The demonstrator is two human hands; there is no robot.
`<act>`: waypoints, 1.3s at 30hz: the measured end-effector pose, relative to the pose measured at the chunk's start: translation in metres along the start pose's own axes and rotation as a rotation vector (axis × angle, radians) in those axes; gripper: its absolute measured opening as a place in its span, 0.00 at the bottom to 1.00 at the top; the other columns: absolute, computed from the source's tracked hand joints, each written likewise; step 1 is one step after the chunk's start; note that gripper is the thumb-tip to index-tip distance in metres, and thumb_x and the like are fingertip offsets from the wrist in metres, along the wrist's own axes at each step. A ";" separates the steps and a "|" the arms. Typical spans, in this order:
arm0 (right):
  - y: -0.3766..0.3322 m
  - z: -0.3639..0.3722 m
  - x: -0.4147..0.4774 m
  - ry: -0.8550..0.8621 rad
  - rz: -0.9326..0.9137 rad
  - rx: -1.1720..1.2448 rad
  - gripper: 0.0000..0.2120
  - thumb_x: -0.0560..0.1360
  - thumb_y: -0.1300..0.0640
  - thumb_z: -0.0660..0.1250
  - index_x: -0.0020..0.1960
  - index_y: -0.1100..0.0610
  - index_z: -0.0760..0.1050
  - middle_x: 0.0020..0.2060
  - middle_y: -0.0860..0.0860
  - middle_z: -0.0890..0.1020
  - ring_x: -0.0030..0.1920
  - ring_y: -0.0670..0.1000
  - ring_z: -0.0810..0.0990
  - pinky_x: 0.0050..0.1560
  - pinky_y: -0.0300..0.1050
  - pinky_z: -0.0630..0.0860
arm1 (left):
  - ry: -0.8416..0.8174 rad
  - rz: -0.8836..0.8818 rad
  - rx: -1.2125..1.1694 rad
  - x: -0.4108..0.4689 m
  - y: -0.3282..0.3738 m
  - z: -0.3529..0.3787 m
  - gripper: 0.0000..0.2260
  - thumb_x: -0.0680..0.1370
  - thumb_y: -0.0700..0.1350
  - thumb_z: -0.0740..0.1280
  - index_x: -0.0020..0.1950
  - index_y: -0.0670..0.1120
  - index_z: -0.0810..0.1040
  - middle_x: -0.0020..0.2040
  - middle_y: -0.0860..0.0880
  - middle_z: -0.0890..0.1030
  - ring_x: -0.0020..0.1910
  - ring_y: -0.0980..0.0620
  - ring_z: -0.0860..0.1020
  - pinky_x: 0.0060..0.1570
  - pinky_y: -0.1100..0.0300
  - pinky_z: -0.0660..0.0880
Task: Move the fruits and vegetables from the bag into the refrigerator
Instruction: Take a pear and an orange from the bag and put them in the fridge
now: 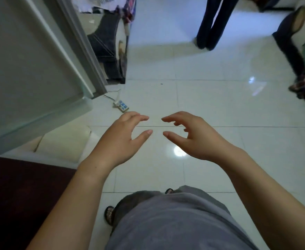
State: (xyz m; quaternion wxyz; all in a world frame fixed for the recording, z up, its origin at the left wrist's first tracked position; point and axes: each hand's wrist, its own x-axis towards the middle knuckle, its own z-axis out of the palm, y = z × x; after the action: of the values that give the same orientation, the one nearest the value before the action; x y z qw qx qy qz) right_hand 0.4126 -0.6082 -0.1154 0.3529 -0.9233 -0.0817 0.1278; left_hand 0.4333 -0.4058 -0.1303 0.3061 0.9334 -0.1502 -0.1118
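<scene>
We are looking at open tiled floor [220, 105] straight ahead of us, while the refrigerator [30, 60] is crowding the left side, a power strip [122, 105] is lying just beside its corner, a standing person's legs [212, 24] are blocking the far end, and dark furniture [290, 51] is lining the right edge.

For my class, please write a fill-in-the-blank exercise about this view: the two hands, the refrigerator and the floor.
1. The left hand and the right hand both hold ____.
2. The refrigerator stands on the person's ____ side.
3. The power strip lies on the tiled floor, which is ____ in colour.

Missing words: nothing; left; white.
</scene>
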 end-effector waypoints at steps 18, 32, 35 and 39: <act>0.068 -0.106 0.248 -0.111 -0.079 -0.059 0.18 0.76 0.46 0.63 0.65 0.48 0.71 0.61 0.43 0.74 0.58 0.42 0.72 0.54 0.35 0.68 | -0.030 -0.131 -0.011 0.250 -0.027 -0.017 0.19 0.76 0.57 0.62 0.66 0.55 0.70 0.67 0.56 0.68 0.64 0.58 0.68 0.56 0.64 0.67; 0.027 -0.113 0.482 -0.331 -0.385 -0.126 0.18 0.76 0.47 0.63 0.65 0.50 0.72 0.61 0.47 0.75 0.58 0.46 0.74 0.55 0.37 0.68 | 0.168 -0.433 0.030 0.354 -0.098 -0.107 0.19 0.76 0.56 0.62 0.66 0.52 0.70 0.66 0.54 0.69 0.63 0.54 0.70 0.57 0.61 0.69; 0.008 -0.102 0.542 -0.435 -0.510 -0.147 0.19 0.76 0.46 0.63 0.65 0.50 0.71 0.62 0.47 0.75 0.58 0.46 0.74 0.56 0.38 0.69 | 0.258 -0.572 0.035 0.370 -0.114 -0.120 0.19 0.77 0.55 0.63 0.67 0.54 0.70 0.68 0.56 0.68 0.64 0.57 0.68 0.56 0.67 0.63; -0.013 -0.101 0.624 -0.588 -0.683 -0.206 0.20 0.76 0.45 0.63 0.66 0.50 0.71 0.62 0.46 0.74 0.57 0.45 0.74 0.56 0.36 0.69 | 0.376 -0.734 -0.023 0.402 -0.134 -0.138 0.20 0.77 0.56 0.62 0.68 0.55 0.68 0.68 0.58 0.66 0.65 0.60 0.66 0.55 0.68 0.61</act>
State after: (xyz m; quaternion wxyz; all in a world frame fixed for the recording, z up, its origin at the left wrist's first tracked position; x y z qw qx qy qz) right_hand 1.0363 -0.5121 -0.1456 0.2430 -0.7983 -0.4902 0.2519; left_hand 0.8774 -0.3691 -0.1503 0.2786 0.9256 0.2525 -0.0427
